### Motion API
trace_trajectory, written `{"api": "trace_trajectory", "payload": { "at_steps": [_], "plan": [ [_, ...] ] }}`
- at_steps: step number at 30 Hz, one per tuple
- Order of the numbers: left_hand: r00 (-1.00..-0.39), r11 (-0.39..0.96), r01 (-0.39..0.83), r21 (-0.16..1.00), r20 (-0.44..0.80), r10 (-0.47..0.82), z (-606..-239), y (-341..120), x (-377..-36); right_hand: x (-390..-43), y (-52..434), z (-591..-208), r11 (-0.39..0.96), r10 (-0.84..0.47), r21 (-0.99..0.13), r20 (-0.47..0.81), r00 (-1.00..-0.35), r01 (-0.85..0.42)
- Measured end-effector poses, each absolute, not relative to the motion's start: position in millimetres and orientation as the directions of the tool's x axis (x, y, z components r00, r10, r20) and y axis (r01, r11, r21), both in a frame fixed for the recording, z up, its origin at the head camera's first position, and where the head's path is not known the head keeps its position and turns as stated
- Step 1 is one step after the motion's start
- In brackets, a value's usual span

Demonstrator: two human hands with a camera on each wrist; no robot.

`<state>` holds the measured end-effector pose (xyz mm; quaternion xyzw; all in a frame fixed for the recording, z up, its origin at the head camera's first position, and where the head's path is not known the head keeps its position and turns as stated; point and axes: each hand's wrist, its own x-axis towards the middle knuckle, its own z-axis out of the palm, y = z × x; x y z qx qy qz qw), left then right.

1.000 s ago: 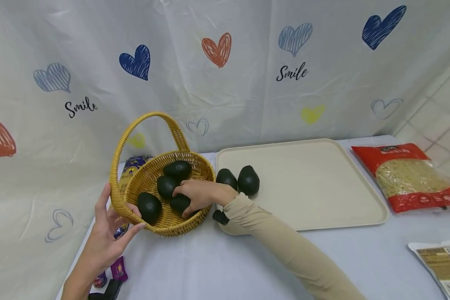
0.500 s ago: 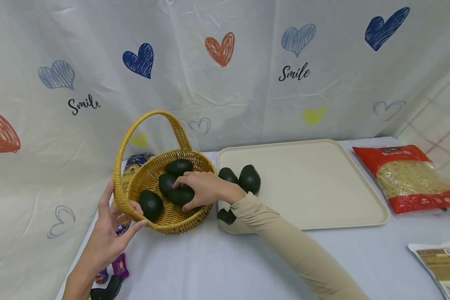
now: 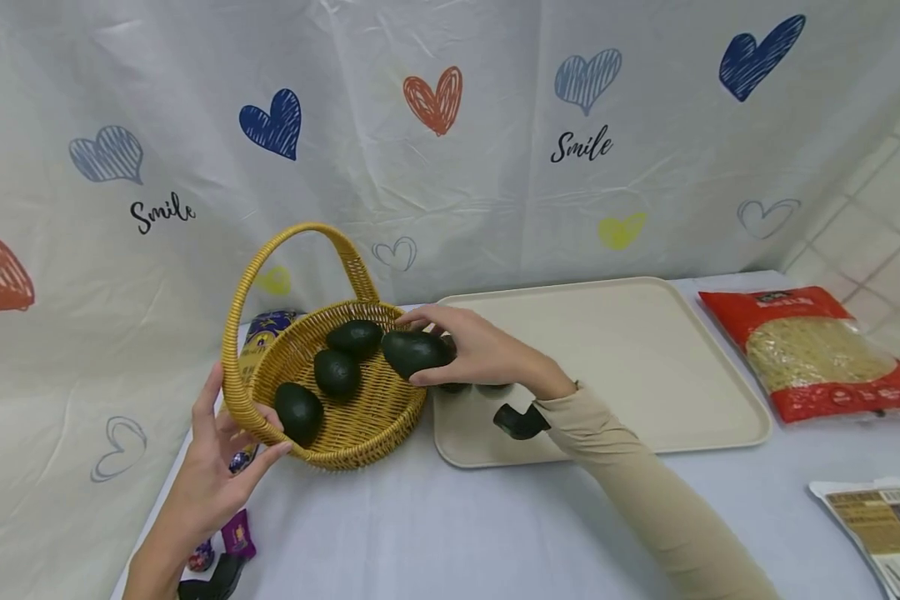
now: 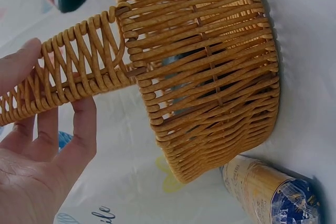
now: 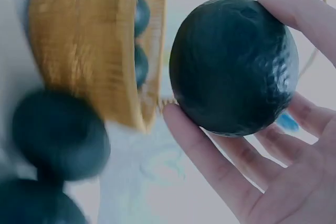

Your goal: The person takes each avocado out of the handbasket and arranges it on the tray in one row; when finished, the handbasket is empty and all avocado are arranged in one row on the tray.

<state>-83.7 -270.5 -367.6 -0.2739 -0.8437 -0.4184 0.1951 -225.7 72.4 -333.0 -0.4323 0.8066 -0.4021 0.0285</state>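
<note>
Held avocado [image 5: 233, 66]: dark green, rounded, glossy

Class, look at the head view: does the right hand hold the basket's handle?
No, the right hand grips an avocado, while the left hand holds the handle.

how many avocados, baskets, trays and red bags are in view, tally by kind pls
Basket: 1
Tray: 1
Red bag: 1
Avocados: 6 (3 in the basket, 1 in the right hand, 2 on the tray, mostly hidden by that hand in the head view)
Total: 9
</note>
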Motion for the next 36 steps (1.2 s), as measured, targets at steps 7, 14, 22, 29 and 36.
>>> {"api": "trace_trajectory", "payload": {
  "at_steps": [7,14,22,29,36],
  "plan": [
    [-0.783,0.51,0.612,0.604,0.553,0.284,-368.3,-270.6,-82.9,-229.1,129.1,-336.1,0.36,-0.621,-0.733,0.273,-0.734,-0.577],
    [-0.775,0.532,0.613,0.584,0.573,0.264,-368.1,-268.2,-81.3,-228.7,176.2,-354.3,0.407,-0.561,-0.777,0.202,-0.803,-0.48],
    [-0.759,0.513,0.635,0.578,0.59,0.275,-369.2,-267.9,-82.3,-225.6,209.7,-372.0,0.547,-0.415,-0.755,0.129,-0.901,-0.36],
    [-0.763,0.518,0.63,0.578,0.583,0.278,-370.7,-267.8,-81.8,-228.3,215.9,-389.0,0.605,-0.318,-0.76,0.042,-0.947,-0.237],
    [-0.752,0.513,0.644,0.567,0.591,0.292,-369.8,-269.6,-84.0,-232.0,211.1,-404.2,0.645,-0.264,-0.736,0.037,-0.964,-0.206]
  ]
}}
